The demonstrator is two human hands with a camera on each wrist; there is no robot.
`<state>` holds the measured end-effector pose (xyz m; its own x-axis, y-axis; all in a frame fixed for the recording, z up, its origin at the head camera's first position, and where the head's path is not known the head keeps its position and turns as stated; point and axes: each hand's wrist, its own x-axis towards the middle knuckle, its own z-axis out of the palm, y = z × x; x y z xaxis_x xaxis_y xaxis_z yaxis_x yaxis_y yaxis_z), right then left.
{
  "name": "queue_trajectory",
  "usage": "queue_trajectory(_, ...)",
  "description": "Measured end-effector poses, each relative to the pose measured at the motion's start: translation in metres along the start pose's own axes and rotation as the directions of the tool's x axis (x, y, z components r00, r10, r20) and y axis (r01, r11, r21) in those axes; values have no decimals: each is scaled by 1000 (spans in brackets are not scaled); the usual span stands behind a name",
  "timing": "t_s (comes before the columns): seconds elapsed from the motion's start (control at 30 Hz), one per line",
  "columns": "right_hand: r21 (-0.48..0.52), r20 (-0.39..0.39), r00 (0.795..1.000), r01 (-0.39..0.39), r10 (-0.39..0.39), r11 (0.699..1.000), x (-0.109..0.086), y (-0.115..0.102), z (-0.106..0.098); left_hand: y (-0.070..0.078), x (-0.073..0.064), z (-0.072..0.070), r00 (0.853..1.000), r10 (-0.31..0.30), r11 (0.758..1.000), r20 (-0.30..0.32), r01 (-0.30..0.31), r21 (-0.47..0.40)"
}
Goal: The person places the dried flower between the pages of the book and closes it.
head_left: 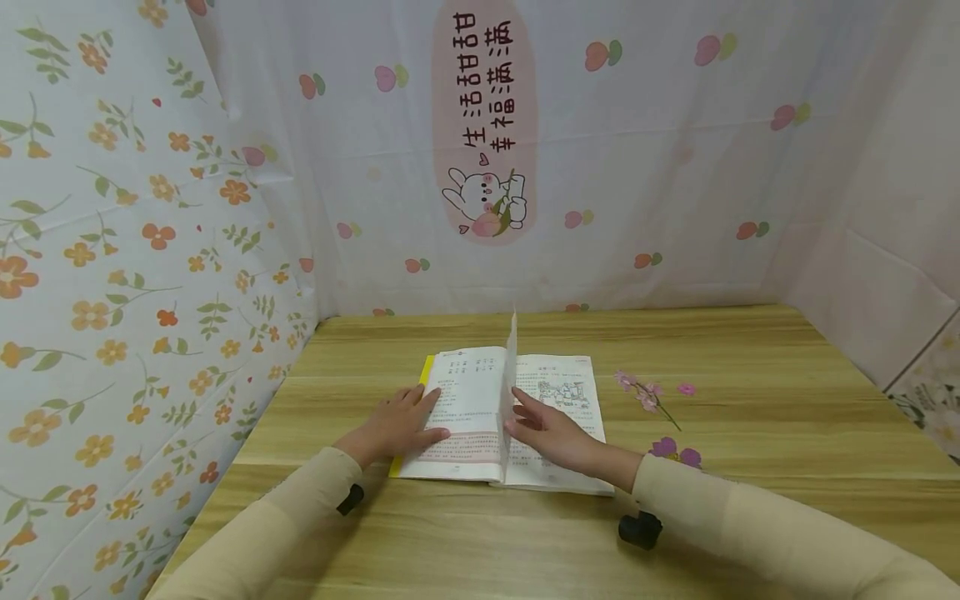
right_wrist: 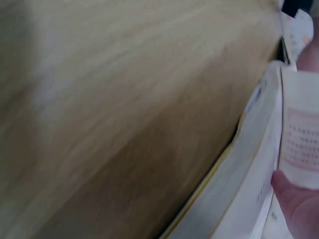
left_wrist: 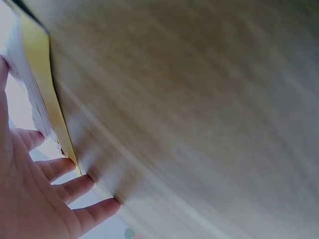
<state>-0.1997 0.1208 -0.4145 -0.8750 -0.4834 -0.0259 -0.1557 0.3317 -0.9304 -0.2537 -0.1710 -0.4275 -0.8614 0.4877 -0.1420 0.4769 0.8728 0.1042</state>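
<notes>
An open book [head_left: 465,408] lies on the table, with a yellow cover edge showing at its left. One leaf [head_left: 510,375] stands almost upright near the spine. My right hand [head_left: 557,437] reaches over the right-hand page, its fingertips touching the raised leaf from the right. In the right wrist view only the thumb [right_wrist: 294,199] shows against the paper; the other fingers are hidden. My left hand [head_left: 397,427] rests spread on the left page by its outer edge. The left wrist view shows its fingers [left_wrist: 75,189] extended past the yellow cover edge [left_wrist: 42,74].
To the right of the book lie a sprig of pink flowers [head_left: 648,394], a single pink blossom [head_left: 686,389] and purple flowers [head_left: 677,452]. The wooden table [head_left: 450,533] meets a printed cloth [head_left: 360,183] at the back, and floral cloth [head_left: 150,275] hangs on the left.
</notes>
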Motion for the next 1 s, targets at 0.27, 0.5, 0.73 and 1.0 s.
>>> queue_trajectory(0.27, -313, 37, 996, 94, -87, 945, 5, 1, 19, 1, -2, 0, 1000, -11, 1000, -1, 11, 20)
queue_trajectory(0.5, -514, 163, 984, 147, -72, 845, 4, 1, 27, -2, -10, -2, 999, 51, 998, -10, -51, 31)
queue_trajectory(0.73, -622, 185, 980, 171, -69, 764, 7, -2, 30, -10, -7, -2, 999, 46, 998, 18, -47, 33)
queue_trajectory(1.0, -695, 218, 974, 202, -66, 690, 10, 0, 31, -25, -11, 2, 988, 126, 990, -85, -131, -47)
